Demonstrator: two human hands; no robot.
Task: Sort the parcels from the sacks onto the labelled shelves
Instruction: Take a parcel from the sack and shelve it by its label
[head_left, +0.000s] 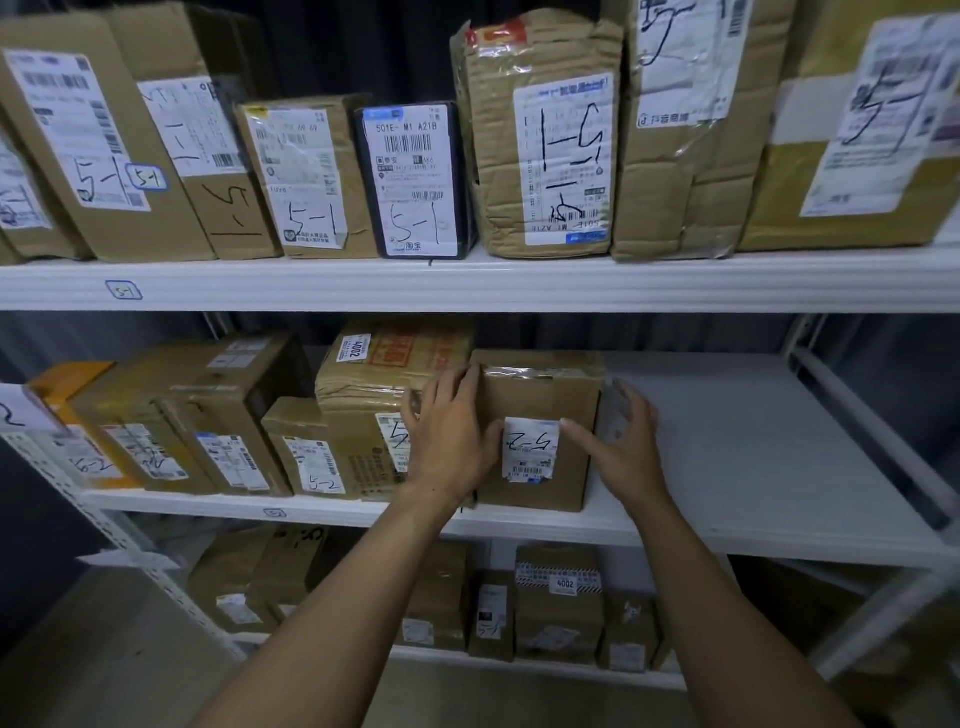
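Observation:
A brown cardboard parcel (540, 395) with a white label marked "5-2" upside down stands on the middle shelf (727, 535), right of a row of other 5-2 parcels. My left hand (452, 441) holds its left front edge, fingers up along the corner and thumb across the front beside the label. My right hand (623, 441) is spread at the parcel's right side, thumb touching the front and fingers slightly off the right edge.
The top shelf (467, 286), tagged 5-1, is packed with upright 5-1 parcels (311, 176). The middle shelf has bare white board to the right of my parcel. More boxes (558, 603) fill the bottom shelf. A white upright post (852, 431) stands at the right.

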